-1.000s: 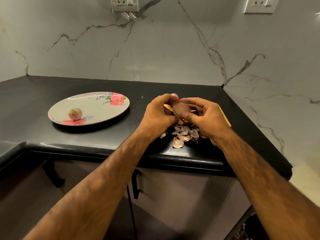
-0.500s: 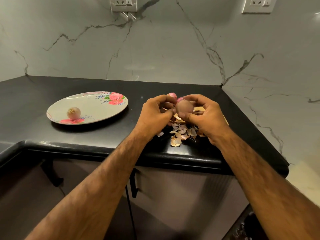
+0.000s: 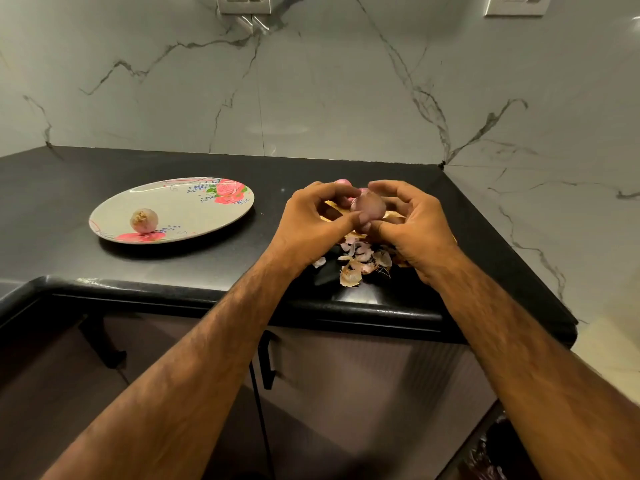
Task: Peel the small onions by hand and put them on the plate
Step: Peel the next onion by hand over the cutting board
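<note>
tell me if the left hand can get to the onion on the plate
Probably, path-wise: only counter lies between the left hand and the plated onion. But its fingers pinch a second onion.

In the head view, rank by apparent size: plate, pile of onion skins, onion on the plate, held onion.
Largest: floral plate
pile of onion skins
then held onion and onion on the plate, too alike to rank

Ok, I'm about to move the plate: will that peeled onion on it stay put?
Probably not: the peeled onion looks round and sits loose on the shallow floral plate, so it may roll. Its bare skinless surface is likely slick to grip.
</note>
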